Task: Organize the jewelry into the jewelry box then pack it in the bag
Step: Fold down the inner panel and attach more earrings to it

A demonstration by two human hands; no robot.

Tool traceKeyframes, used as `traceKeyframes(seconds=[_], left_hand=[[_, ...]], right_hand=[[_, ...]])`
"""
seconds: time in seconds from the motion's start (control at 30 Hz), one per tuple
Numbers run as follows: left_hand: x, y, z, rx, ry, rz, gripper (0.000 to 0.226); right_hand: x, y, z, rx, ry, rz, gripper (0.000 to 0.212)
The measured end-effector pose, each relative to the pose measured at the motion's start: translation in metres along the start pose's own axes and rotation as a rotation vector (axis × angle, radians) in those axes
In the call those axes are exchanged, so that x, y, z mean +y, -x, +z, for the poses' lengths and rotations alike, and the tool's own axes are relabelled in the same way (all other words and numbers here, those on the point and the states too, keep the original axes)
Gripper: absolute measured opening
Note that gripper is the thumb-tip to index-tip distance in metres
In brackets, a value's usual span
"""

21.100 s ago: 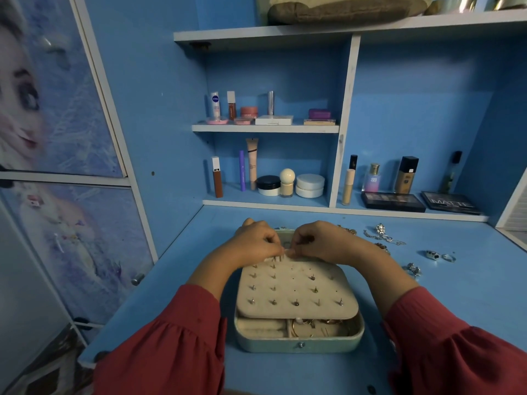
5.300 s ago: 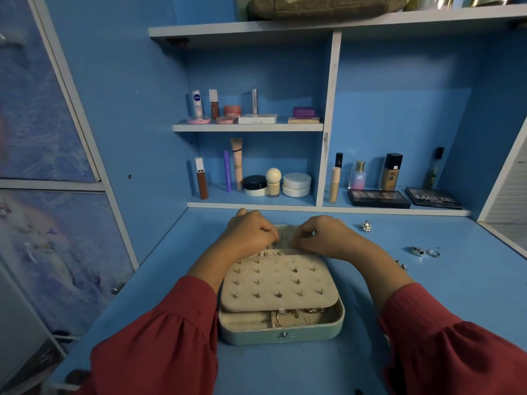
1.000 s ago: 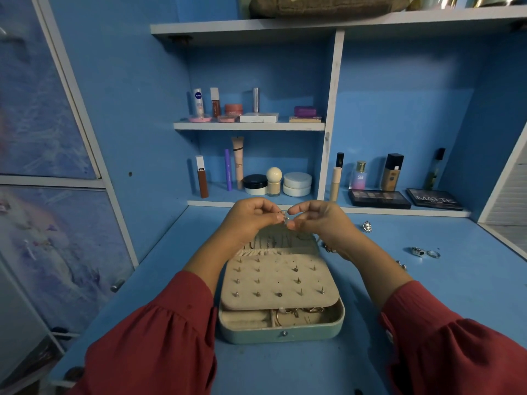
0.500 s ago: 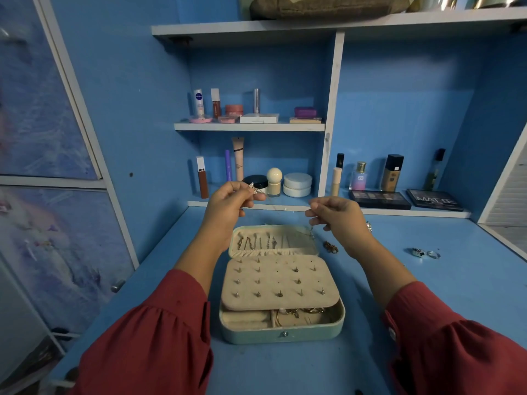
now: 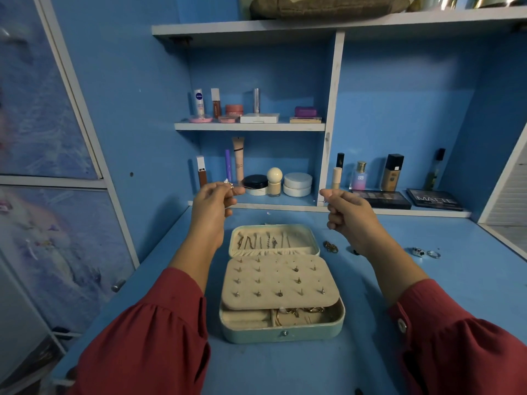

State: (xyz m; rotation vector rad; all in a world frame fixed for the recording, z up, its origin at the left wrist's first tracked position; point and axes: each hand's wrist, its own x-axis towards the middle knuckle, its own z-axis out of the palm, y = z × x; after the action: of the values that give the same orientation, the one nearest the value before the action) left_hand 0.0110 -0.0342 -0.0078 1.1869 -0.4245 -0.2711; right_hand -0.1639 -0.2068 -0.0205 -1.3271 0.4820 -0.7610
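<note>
The mint jewelry box [image 5: 282,333] lies open on the blue desk. Its beige stud panel [image 5: 278,282] carries several earrings, chains hang in the lid [image 5: 272,240], and rings lie in the front tray. Both my hands are raised above the box, held apart. My left hand [image 5: 212,205] pinches a silver pendant [image 5: 228,183] at one end of a thin necklace chain. My right hand [image 5: 346,213] pinches the other end; the chain between them is barely visible. A brown bag [image 5: 328,5] lies on the top shelf.
Loose jewelry lies on the desk to the right of the box: a gold piece [image 5: 330,247] and two rings [image 5: 425,252]. Cosmetics bottles, jars and palettes [image 5: 380,198] fill the shelves behind. A cabinet door stands at the left.
My hands rose from the box lid with a necklace pinched between them, then spread apart, pulling the chain out sideways.
</note>
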Motion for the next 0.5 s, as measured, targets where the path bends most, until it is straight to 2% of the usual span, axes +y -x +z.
traceKeyframes(seconds=[0.07, 0.17, 0.23, 0.33, 0.4, 0.5], left_hand=[[0.000, -0.002, -0.003, 0.039, 0.014, -0.017, 0.010], [0.000, -0.003, -0.004, 0.075, 0.033, -0.029, 0.009], [0.000, -0.004, -0.005, 0.095, 0.061, -0.035, 0.009], [0.002, -0.005, -0.006, 0.117, 0.070, -0.035, 0.008], [0.002, -0.006, -0.007, 0.132, 0.062, -0.037, 0.007], [0.001, -0.007, -0.007, 0.159, 0.029, -0.046, 0.006]], right_hand=[[0.000, 0.000, -0.003, -0.043, -0.051, -0.011, 0.011], [0.001, -0.002, -0.005, -0.047, 0.054, -0.028, 0.027], [0.006, -0.005, -0.005, 0.051, 0.235, -0.054, 0.031], [0.012, -0.008, -0.006, 0.223, 0.417, -0.090, 0.011], [0.010, -0.006, -0.006, 0.240, 0.386, -0.083, 0.005], [0.005, -0.002, -0.005, 0.174, 0.159, -0.011, 0.009]])
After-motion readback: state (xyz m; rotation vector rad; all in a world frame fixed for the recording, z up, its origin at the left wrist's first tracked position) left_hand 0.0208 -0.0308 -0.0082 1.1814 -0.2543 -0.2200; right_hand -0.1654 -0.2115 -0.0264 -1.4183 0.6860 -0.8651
